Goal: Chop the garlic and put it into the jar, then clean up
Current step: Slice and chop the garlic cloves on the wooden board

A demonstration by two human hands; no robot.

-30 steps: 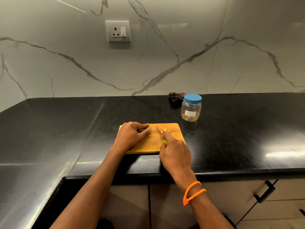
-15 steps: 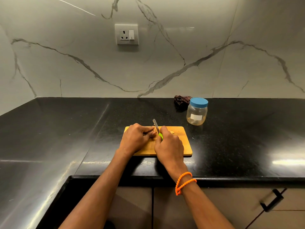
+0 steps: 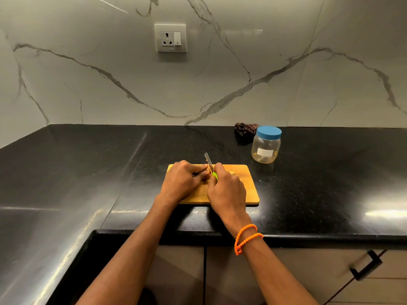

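Black counter [image 3: 319,183] under a marble wall; I'm at the wooden board [image 3: 246,190] near its front edge. Jar [image 3: 266,146], lid on, stands well behind-right, nearer my right hand [image 3: 228,190]. That hand grasps the knife [image 3: 208,160], blade pointing away. Left hand [image 3: 181,183] curled just left of the blade, seemingly pinning garlic; clove hidden. Cut bits [image 3: 231,172] lie right of blade.

Glossy black stone counter [image 3: 308,183], matt wooden board [image 3: 246,190], clear plastic jar [image 3: 266,148].
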